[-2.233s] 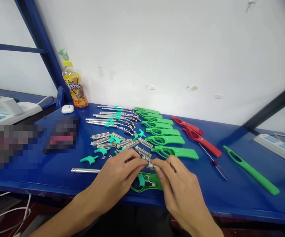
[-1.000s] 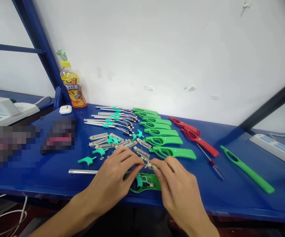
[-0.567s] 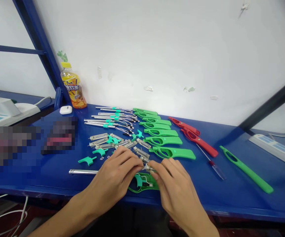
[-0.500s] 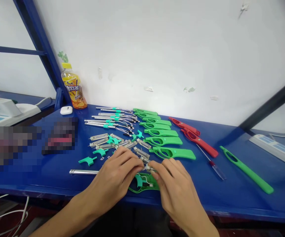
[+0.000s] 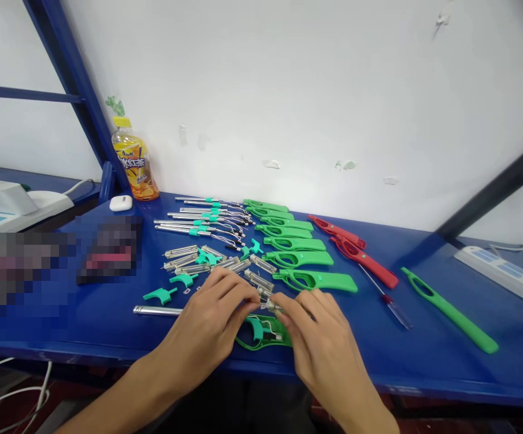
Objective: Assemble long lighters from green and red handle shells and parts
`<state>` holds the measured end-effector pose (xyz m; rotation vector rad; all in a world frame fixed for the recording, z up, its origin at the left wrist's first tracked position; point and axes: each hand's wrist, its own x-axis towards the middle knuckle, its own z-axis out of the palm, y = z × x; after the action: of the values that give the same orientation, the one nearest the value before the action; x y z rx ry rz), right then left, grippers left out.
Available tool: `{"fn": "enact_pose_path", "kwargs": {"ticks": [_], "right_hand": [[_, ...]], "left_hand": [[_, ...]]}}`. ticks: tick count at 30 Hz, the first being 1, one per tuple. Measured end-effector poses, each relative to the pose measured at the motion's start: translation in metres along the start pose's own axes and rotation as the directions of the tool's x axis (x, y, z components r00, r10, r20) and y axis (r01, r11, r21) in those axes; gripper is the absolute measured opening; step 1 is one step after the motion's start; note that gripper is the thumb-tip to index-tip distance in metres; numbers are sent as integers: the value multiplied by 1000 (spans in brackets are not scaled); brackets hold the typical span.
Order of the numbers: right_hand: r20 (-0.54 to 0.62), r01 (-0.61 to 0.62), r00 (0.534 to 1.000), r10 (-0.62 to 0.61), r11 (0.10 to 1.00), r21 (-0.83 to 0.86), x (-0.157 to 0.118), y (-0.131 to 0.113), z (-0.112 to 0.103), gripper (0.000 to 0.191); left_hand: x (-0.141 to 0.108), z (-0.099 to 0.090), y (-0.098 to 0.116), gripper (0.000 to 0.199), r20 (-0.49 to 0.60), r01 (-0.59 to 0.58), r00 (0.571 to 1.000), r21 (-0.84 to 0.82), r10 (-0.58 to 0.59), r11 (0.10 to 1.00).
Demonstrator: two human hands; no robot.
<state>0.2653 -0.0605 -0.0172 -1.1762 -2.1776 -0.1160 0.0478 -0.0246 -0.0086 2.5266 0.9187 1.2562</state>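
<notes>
My left hand [image 5: 211,322] is closed in a pinch at the near end of the lighter's gas tank [image 5: 272,305]; a small pale piece seems to be between its fingertips, too small to make out. My right hand [image 5: 324,343] grips that clear tank, its metal valve end facing left. Below both hands lies an opened green lighter shell [image 5: 285,333], with a teal trigger [image 5: 256,328] and white wires inside. A silver lighter tube [image 5: 157,311] sticks out left from under my left hand. Several loose clear tanks [image 5: 258,279] lie just beyond my fingers.
Several metal tubes with wires [image 5: 193,223] lie at the back, beside a row of green shell halves [image 5: 315,281]. Red shells [image 5: 365,262], a screwdriver [image 5: 397,310] and another green shell [image 5: 453,313] lie right. Teal triggers [image 5: 160,295] and a drink bottle [image 5: 135,166] are left.
Both hands stay nearly in place, with the fingertips shifting slightly around the valve end of the tank. The silver tube's left end has moved a little to the right.
</notes>
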Motion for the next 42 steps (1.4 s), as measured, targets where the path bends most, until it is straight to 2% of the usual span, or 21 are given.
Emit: {"fn": "enact_pose_path", "kwargs": {"ticks": [5,9,13,17,21,25,29,34,42], "right_hand": [[29,33,999,-31,998,-50,3,-3,-2,23],[-40,-16,999,18,999,37,1,0,-3,24],[-83,-54,994,64,991,126,-3,5,-3,16],[-94,-68,992,82,988,140,-6,6,-5,9],[-117,-143,981,157,983,119,-10,7,-8,9],[-80,-194,975,207,970,148,-13,7,-10,10],[-43,-218,973,227,962,164,-12,6,-9,12],[-28,-227,972,235,959,169,-11,7,-6,11],[40,-238,971,235,961,139,-12,7,-2,13]], "left_hand": [[0,2,0,15,8,-18,1000,58,17,998],[2,-1,-2,14,-10,20,1000,27,-20,999],[2,-15,2,19,76,26,997,98,-33,995],[-5,-29,8,19,168,5,985,229,-45,973],[-13,-30,8,27,241,-34,969,326,-49,945],[-14,-30,5,27,280,-15,957,317,-78,948],[-16,-41,0,26,325,6,938,322,-117,947],[-20,-53,-10,46,377,69,909,287,-178,956],[-15,-53,-11,39,431,152,873,207,-230,966]]}}
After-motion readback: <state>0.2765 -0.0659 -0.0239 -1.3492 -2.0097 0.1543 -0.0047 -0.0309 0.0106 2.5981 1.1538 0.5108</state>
